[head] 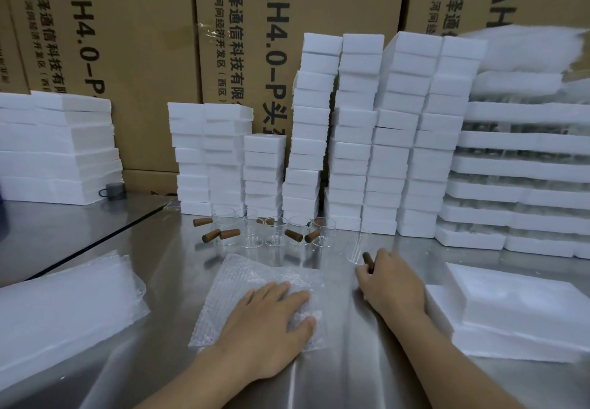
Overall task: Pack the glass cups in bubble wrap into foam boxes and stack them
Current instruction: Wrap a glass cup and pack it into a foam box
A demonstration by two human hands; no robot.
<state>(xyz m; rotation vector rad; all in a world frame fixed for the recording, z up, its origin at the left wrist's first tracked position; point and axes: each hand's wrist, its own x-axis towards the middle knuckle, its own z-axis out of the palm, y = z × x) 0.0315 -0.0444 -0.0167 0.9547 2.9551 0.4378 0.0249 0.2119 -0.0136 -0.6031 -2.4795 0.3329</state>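
Your right hand (391,281) curls round the wooden handle (367,259) of a glass cup (358,245), which stands at that hand's 11 o'clock, handle running back toward you. The bubble wrap sheet (252,281) lies at the cup's 8 o'clock, pressed flat under your spread left hand (271,322).

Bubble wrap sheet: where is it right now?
Head view, lower centre: bubble wrap sheet lies flat on the steel table under the left hand, nearer than the glass cups.
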